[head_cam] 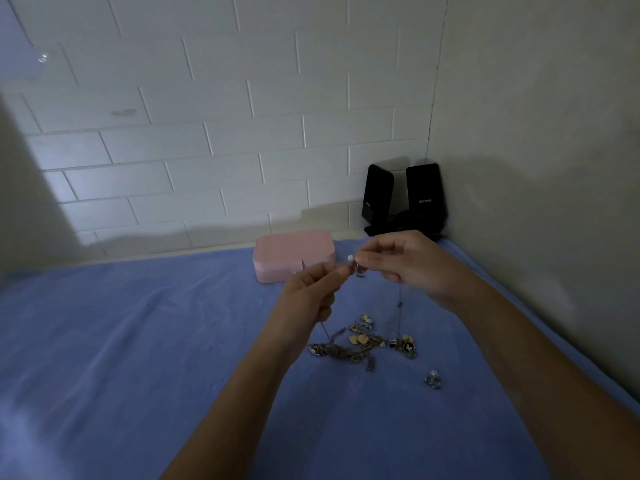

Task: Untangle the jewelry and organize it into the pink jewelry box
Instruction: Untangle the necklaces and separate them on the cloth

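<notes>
A tangled heap of jewelry [363, 342] lies on the blue cloth [138, 341]. My left hand [311, 289] and my right hand [408, 265] are raised above it, both pinching a thin chain with a small white bead [350, 258] between them. Strands of the chain hang from each hand down to the heap. The pink jewelry box [292, 254] stands closed just behind my hands, near the wall. A single small silver piece [433, 379] lies apart, to the right of the heap.
Two black speakers [405, 199] stand in the back right corner where the brick-pattern wall meets the side wall. The blue cloth covers the whole surface, which ends against walls at the back and right.
</notes>
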The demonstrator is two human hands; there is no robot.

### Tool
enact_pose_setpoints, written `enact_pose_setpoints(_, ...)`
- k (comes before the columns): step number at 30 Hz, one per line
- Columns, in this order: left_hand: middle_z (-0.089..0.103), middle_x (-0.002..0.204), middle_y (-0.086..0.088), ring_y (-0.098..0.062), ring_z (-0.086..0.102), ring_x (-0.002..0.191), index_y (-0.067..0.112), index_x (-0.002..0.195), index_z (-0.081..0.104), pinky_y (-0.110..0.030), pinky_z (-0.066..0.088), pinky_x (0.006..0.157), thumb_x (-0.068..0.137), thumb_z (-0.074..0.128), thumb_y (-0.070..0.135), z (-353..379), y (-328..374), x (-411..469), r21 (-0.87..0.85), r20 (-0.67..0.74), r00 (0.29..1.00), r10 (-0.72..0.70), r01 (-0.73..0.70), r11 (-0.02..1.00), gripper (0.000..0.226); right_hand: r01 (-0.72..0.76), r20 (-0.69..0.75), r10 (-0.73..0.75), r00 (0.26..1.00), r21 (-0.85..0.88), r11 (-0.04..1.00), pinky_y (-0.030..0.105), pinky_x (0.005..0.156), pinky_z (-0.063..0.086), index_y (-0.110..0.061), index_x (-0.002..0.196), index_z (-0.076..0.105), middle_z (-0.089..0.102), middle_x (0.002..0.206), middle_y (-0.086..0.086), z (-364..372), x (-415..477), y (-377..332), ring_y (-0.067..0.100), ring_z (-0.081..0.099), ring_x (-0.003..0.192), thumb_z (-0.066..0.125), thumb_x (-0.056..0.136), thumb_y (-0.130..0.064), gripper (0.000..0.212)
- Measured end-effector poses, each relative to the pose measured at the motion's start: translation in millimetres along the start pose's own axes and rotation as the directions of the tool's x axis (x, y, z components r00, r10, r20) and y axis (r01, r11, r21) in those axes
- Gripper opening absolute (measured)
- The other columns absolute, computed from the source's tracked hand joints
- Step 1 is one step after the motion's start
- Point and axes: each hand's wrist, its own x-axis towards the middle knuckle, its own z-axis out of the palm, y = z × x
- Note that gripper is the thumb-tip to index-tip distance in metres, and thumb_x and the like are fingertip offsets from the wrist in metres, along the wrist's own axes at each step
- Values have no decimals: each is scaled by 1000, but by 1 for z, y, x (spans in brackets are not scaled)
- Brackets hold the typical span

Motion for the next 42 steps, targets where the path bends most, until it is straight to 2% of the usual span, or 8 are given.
enact_pose_setpoints(7, 24, 46, 7, -9, 17, 44, -3, 97, 69, -18, 18, 40, 84, 62, 26, 2, -3, 0, 58, -130, 991, 21, -14, 998, 33, -104, 30, 101, 994, 129, 986, 14, 44, 24, 2, 102, 66, 55, 60, -4, 7, 2, 8, 3, 31, 44, 53, 94, -17, 24)
enact_pose_setpoints(11, 24, 43, 8, -7, 16, 40, -7, 92, 66, -18, 18, 38, 77, 65, 28, 0, -2, 1, 17, -162, 987, 9, -6, 1000, 39, -81, 52, 76, 996, 105, 991, 18, 44, 24, -10, 99, 70, 61, 70, 0, 13, 2, 8, 9, 27, 48, 60, 90, -17, 16)
enact_pose_setpoints(13, 24, 45, 7, -7, 16, 40, 3, 80, 70, -18, 19, 38, 84, 63, 20, -2, 0, 1, 11, -150, 989, 1, 0, 1000, 19, -51, 51, 47, 998, 76, 996, 15, 45, 30, -11, 101, 71, 66, 74, -6, 15, 1, 6, 2, 36, 45, 64, 87, -13, 16)
enact_pose_setpoints(16, 24, 47, 5, -9, 16, 42, 21, 57, 66, -19, 17, 39, 88, 60, 16, -2, 0, 0, 33, -136, 991, -14, 19, 999, 32, 13, 28, -15, 1000, 47, 999, 5, 51, 38, -10, 96, 71, 65, 68, -15, 15, 1, 3, -9, 54, 51, 66, 84, -6, 14)
enact_pose_setpoints(22, 32, 50, 4, -8, 27, 45, 11, 60, 56, -18, 26, 42, 89, 56, 10, 1, -2, 0, -19, -143, 990, 18, -21, 1000, 29, 3, 64, -9, 998, 83, 997, 16, 56, 41, -15, 81, 66, 64, 71, -3, 17, 3, 6, 7, 51, 59, 69, 81, -14, 4)
enact_pose_setpoints(29, 32, 46, 9, -5, 23, 42, 12, 64, 61, -16, 23, 42, 84, 64, 19, 4, 0, -1, 68, -121, 991, 59, -51, 996, 22, -163, 77, 148, 986, 256, 953, 23, 60, 49, -10, 76, 66, 62, 71, 2, 14, 5, 14, 14, 57, 61, 55, 89, -31, 26)
enact_pose_setpoints(33, 33, 41, 12, -6, 21, 41, 23, 65, 70, -18, 20, 41, 87, 63, 13, 5, 1, -3, 125, -111, 993, 34, -20, 992, 24, -127, 60, 116, 991, 242, 962, 24, 84, 54, -6, 80, 65, 68, 79, 2, 14, 8, 16, 13, 64, 82, 59, 81, -34, 29)
enact_pose_setpoints(42, 32, 49, 2, -7, 21, 43, 24, 58, 71, -19, 20, 42, 73, 71, 27, 3, 0, -2, 119, -150, 987, 58, -40, 992, 15, -52, 88, 31, 996, 244, 968, 19, 72, 53, -6, 91, 68, 69, 81, 5, 5, 4, 12, 12, 67, 78, 59, 86, 2, 12)
